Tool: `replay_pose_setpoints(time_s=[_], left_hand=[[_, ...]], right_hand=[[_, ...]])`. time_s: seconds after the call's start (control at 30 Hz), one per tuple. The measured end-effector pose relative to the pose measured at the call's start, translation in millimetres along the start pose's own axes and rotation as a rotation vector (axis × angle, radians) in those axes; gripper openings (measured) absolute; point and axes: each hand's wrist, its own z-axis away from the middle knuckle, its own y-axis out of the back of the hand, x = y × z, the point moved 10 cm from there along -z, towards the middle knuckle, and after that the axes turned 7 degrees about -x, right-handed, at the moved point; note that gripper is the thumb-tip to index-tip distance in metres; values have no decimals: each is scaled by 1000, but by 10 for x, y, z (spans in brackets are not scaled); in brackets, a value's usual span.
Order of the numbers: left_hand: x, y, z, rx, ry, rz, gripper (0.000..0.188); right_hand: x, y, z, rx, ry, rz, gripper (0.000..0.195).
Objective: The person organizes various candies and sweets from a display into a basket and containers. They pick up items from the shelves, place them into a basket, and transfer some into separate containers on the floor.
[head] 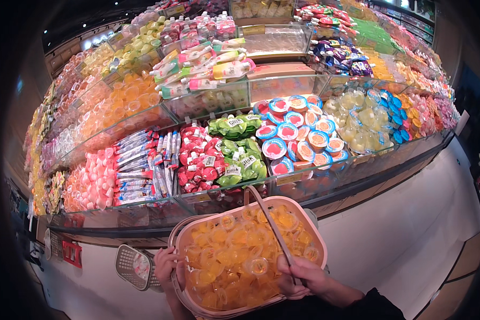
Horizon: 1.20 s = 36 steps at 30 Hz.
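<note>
A pink plastic shopping basket [320,241] is held up in front of me, filled with clear cups of orange-yellow jelly [240,252]. My right hand [302,276] is closed around one raised carrying handle [273,224], over the right part of the basket. On the opposite side, my left hand [169,267] grips the left rim and the second handle, which is folded outward. The basket's front edge meets my dark clothing, and its underside is hidden.
Just beyond the basket stands a tiered candy display with a glass front [232,194]. It holds red and green pouches [240,160], jelly cups with blue-rimmed lids [298,136] and pink jellies [98,180]. A grey basket [132,266] and a red crate [72,254] sit lower left.
</note>
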Motion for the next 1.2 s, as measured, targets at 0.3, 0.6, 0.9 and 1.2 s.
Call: replay_pose_setpoints(time_s=[0.3, 0.6, 0.9, 1.2], left_hand=[[-404, -358, -127, -12, 288, 363, 24], [-279, -555, -121, -551, 266, 529, 26], [-672, -544, 31, -596, 497, 286, 55], [-665, -768, 346, -477, 653, 832, 87]], right_hand=[[-285, -195, -136, -9, -72, 63, 34], [-568, 255, 472, 181, 92, 91, 35], [-903, 849, 1139, 774, -233, 955, 25], [-1085, 1518, 1394, 903, -754, 1145, 42]])
